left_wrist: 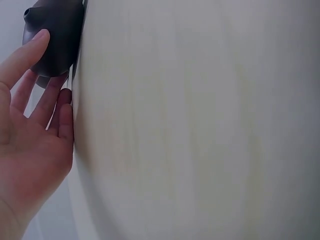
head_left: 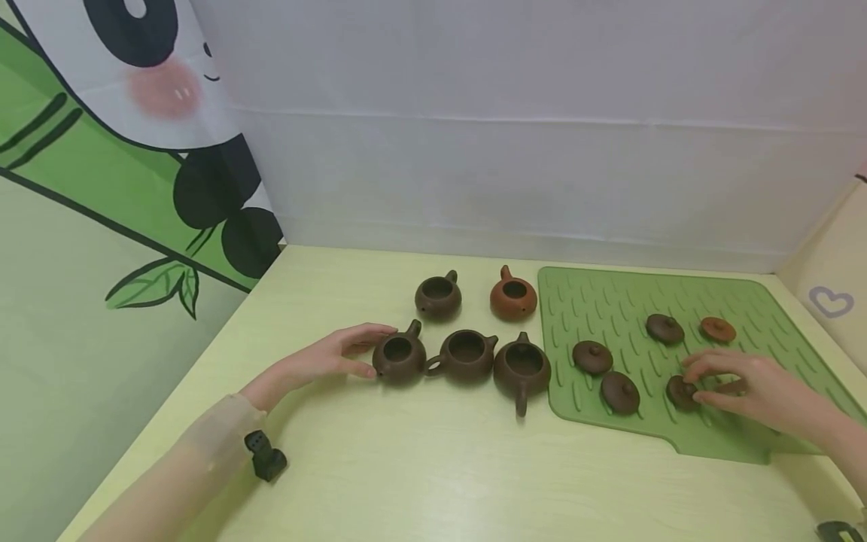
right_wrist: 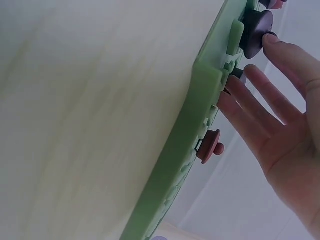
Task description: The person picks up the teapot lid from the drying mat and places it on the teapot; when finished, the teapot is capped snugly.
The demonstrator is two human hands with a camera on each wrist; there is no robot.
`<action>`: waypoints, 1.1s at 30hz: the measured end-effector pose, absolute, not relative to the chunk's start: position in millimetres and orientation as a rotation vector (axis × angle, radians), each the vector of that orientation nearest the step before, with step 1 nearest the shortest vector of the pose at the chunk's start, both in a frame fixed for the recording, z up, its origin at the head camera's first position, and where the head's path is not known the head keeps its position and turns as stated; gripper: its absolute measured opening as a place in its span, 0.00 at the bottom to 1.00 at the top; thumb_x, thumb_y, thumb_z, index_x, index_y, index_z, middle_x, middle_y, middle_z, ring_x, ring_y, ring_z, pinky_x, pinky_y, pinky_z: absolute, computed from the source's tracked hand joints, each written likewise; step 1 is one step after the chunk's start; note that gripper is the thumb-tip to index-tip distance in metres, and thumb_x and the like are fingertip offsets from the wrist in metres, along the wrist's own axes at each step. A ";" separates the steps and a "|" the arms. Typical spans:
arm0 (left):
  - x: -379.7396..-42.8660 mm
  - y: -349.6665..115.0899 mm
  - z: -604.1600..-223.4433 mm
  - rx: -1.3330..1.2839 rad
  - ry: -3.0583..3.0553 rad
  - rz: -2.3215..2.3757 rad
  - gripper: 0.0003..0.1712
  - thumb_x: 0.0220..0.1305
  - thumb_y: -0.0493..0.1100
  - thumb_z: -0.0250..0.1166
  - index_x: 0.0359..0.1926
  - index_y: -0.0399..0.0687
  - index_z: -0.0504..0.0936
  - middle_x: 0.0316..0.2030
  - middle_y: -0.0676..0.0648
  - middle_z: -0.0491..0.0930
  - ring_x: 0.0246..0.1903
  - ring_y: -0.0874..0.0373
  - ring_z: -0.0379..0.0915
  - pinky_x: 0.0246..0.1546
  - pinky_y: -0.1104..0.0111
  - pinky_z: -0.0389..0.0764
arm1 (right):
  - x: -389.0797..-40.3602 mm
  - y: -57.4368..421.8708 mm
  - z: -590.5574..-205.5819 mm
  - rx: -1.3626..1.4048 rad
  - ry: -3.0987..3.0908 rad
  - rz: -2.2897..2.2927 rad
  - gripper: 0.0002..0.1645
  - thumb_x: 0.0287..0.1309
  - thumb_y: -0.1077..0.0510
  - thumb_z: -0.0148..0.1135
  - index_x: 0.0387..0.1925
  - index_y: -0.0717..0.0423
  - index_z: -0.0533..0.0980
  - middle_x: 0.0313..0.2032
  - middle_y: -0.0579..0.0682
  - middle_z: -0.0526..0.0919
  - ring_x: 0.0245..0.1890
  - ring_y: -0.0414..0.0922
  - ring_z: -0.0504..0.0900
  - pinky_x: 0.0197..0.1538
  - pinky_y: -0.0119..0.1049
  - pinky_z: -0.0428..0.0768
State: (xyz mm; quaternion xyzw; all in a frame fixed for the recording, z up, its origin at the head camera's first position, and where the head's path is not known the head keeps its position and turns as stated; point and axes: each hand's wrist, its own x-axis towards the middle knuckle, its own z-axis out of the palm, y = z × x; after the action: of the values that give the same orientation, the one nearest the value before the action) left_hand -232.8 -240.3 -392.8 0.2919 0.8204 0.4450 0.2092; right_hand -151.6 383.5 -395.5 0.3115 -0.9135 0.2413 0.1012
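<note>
My left hand (head_left: 332, 354) holds the left side of a dark brown lidless teapot (head_left: 400, 360) that stands on the table. In the left wrist view the thumb lies on the near side of its dark body (left_wrist: 57, 42), and the other fingers reach behind and under it. On the green mat, my right hand (head_left: 752, 384) is at a small dark teapot lid (head_left: 679, 393). The right wrist view shows the thumb tip touching the knob of this lid (right_wrist: 256, 35), while the other visible fingers are extended and apart from it.
Beside the held teapot stand two more dark teapots (head_left: 467, 354) (head_left: 521, 373). Behind are another dark teapot (head_left: 439, 299) and an orange-brown one (head_left: 513, 299). The green mat (head_left: 609, 297) carries other dark lids (head_left: 592, 357) (head_left: 619, 393) (head_left: 665, 329) and a reddish lid (head_left: 718, 330).
</note>
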 end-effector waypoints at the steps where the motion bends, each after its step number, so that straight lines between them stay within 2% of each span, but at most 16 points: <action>1: -232.6 -240.2 -393.0 0.810 2.283 1.237 0.42 0.59 0.43 0.71 0.73 0.54 0.63 0.70 0.46 0.68 0.71 0.46 0.61 0.70 0.56 0.64 | -151.5 383.0 -395.5 0.927 -2.693 0.713 0.29 0.36 0.70 0.78 0.39 0.39 0.79 0.53 0.16 0.71 0.49 0.12 0.70 0.31 0.24 0.82; 9: -231.2 -240.0 -393.4 0.719 2.269 1.283 0.42 0.58 0.45 0.72 0.72 0.58 0.65 0.70 0.48 0.68 0.72 0.49 0.61 0.71 0.58 0.62 | -155.3 377.3 -390.4 0.982 -2.636 0.607 0.32 0.32 0.70 0.80 0.38 0.39 0.78 0.47 0.26 0.78 0.50 0.12 0.68 0.33 0.27 0.83; 13: -230.8 -239.2 -392.6 0.662 2.252 1.318 0.42 0.57 0.44 0.73 0.71 0.61 0.66 0.69 0.51 0.69 0.72 0.52 0.61 0.72 0.56 0.59 | -159.2 372.5 -385.9 0.988 -2.632 0.569 0.33 0.32 0.70 0.80 0.39 0.38 0.76 0.43 0.32 0.80 0.47 0.14 0.70 0.34 0.29 0.83; 15: -230.6 -238.6 -392.3 0.639 2.238 1.334 0.42 0.56 0.44 0.73 0.70 0.62 0.67 0.69 0.52 0.69 0.71 0.53 0.61 0.72 0.57 0.59 | -160.7 369.1 -383.5 0.988 -2.630 0.568 0.34 0.32 0.70 0.80 0.40 0.39 0.76 0.42 0.32 0.79 0.46 0.15 0.72 0.35 0.30 0.83; 20: -230.1 -238.5 -392.1 0.667 2.228 1.343 0.42 0.57 0.43 0.73 0.71 0.58 0.66 0.70 0.49 0.68 0.71 0.51 0.60 0.70 0.66 0.63 | -161.5 357.4 -375.8 0.984 -2.651 0.610 0.33 0.37 0.71 0.78 0.45 0.43 0.76 0.41 0.32 0.77 0.43 0.19 0.74 0.35 0.30 0.83; 23: -230.3 -238.0 -392.4 0.683 2.219 1.355 0.42 0.57 0.42 0.73 0.72 0.57 0.66 0.70 0.47 0.68 0.72 0.49 0.60 0.68 0.72 0.64 | -160.5 348.2 -369.3 0.965 -2.685 0.660 0.29 0.41 0.70 0.76 0.44 0.44 0.76 0.40 0.35 0.80 0.42 0.21 0.77 0.34 0.29 0.83; 27: -230.9 -238.4 -394.3 0.702 2.221 1.351 0.42 0.58 0.42 0.72 0.72 0.55 0.65 0.70 0.46 0.68 0.71 0.49 0.61 0.67 0.72 0.64 | -158.4 334.4 -360.2 0.934 -2.717 0.706 0.24 0.46 0.69 0.74 0.41 0.44 0.75 0.38 0.36 0.82 0.41 0.22 0.78 0.32 0.28 0.83; 33: -230.7 -240.4 -397.4 0.711 2.234 1.343 0.42 0.58 0.42 0.72 0.71 0.56 0.66 0.69 0.47 0.70 0.70 0.53 0.63 0.68 0.72 0.63 | -155.0 310.5 -347.8 0.924 -2.703 0.743 0.22 0.50 0.69 0.71 0.39 0.42 0.73 0.37 0.33 0.78 0.41 0.25 0.79 0.33 0.29 0.83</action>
State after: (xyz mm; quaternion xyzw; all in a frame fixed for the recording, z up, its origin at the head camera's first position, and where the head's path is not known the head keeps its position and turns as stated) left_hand -230.7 -240.4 -397.4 0.2568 0.8069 0.4852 0.2181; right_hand -155.0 310.5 -347.8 0.3116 -0.9117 0.2506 0.0947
